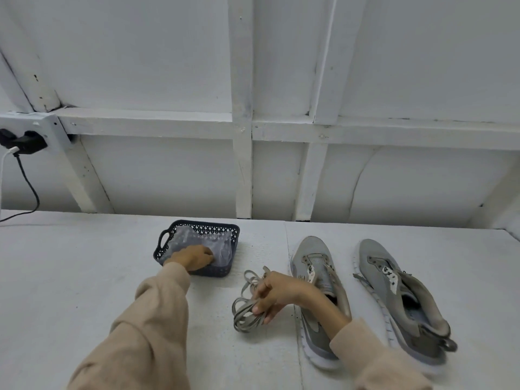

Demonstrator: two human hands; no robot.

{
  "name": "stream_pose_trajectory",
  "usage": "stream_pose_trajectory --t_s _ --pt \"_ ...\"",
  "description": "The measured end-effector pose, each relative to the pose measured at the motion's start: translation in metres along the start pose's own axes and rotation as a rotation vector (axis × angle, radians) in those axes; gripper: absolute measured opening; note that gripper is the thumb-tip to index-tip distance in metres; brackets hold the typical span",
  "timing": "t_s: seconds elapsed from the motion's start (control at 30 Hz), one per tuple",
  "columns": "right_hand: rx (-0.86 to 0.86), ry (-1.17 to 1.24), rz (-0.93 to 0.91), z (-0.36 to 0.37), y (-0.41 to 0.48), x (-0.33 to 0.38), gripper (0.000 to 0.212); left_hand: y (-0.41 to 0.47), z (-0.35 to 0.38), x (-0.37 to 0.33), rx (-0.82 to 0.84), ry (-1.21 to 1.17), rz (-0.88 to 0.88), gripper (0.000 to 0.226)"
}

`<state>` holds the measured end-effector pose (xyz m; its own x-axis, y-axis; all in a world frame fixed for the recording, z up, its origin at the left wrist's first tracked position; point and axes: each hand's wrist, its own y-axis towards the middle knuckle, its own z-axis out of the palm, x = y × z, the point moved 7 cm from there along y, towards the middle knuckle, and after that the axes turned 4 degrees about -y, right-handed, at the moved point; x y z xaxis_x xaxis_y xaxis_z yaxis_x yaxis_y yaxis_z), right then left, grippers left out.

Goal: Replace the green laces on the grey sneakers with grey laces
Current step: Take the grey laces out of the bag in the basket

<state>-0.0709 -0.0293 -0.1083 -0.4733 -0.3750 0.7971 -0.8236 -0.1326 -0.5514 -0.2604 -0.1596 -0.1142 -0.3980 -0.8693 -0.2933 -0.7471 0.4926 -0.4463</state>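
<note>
The two grey sneakers lie side by side at the lower right of the frame, toes pointing away from the person: the nearer-centre sneaker (312, 266) is partly crossed by the right forearm, and the outer sneaker (377, 257) has its tongue pulled open. Both throats look unlaced, which suggests the old laces are already out. Just left of them, in the lower centre, the right hand (277, 294) holds a bundle of laces (247, 313). Its fingers and thumb are curled round the middle of the bundle, so the loops hang together instead of trailing over the table (84, 277). The laces read as a dull grey-olive, and I cannot tell whether they are the green pair or the grey. Further left, the left hand (194, 257) reaches into a dark perforated basket (168, 237), knuckles up, fingertips buried in a clear plastic bag (219, 243). Whether it is pinching anything is hidden. It is probably either fetching the other pair or opening the bag to stow this one, with the basket serving as the store for laces. At the upper left, a black plug and cable (25, 142) sit on the white panelled wall.
</note>
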Motion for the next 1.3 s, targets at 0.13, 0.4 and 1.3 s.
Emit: stream_pose_trajectory --t_s 0.13,0.4,1.3 --pt "-0.012 -0.062 0.051 0.011 0.004 -0.012 0.022 -0.006 -0.005 -0.001 -0.197 -0.067 -0.03 0.028" --pt "-0.138 -0.149 0.086 0.019 0.003 -0.028 0.049 -0.097 0.007 -0.035 -0.762 -0.482 0.52 0.024" --pt "-0.66 0.213 -0.253 0.01 -0.042 -0.021 0.031 -0.104 0.087 -0.044 -0.213 -0.94 0.247 0.021"
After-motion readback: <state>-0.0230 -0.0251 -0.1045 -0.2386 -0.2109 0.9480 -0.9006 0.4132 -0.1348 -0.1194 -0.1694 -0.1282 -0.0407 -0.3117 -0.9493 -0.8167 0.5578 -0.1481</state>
